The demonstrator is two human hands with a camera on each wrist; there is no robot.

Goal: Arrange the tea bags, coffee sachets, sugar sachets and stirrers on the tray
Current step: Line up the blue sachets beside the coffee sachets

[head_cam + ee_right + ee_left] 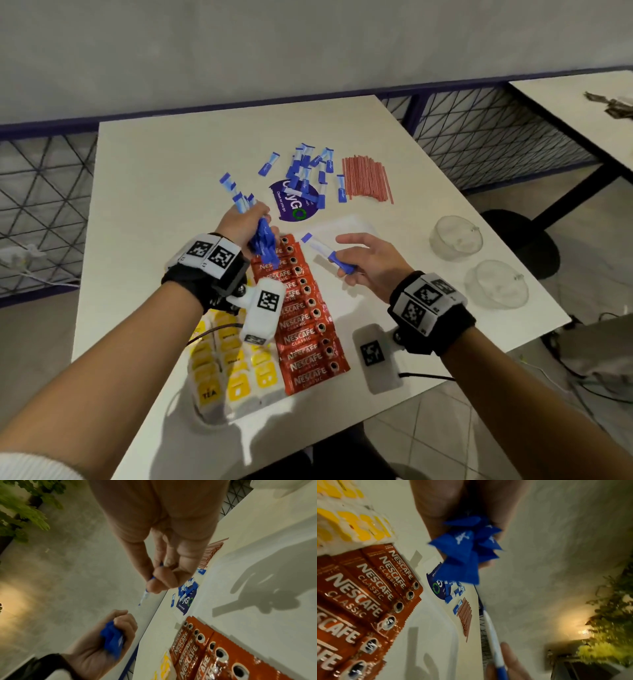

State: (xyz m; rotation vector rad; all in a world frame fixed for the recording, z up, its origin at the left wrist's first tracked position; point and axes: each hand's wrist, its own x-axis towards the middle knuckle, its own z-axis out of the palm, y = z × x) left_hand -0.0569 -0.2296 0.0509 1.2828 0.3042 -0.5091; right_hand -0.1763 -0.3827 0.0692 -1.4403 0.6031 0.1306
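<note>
My left hand (243, 219) grips a bundle of sugar sachets (262, 240), fingers wrapped tight round its middle, above the far end of the coffee sachets (305, 315). My right hand (370, 260) pinches a single sugar sachet (323, 251) by its blue end between thumb and curled fingers, over the bare right part of the tray (356, 222). The tea bags (236, 370) lie in rows at the tray's left. More loose sugar sachets (310, 171) lie on the tabletop (154, 171) beyond the tray, beside the red stirrers (366, 180), which are not yet on the tray. I judge the step to be gathering sugar sachets into one bundle. To do it well, I would feed the single sachet in parallel with the others, blue ends together, and loosen the left grip only slightly.
</note>
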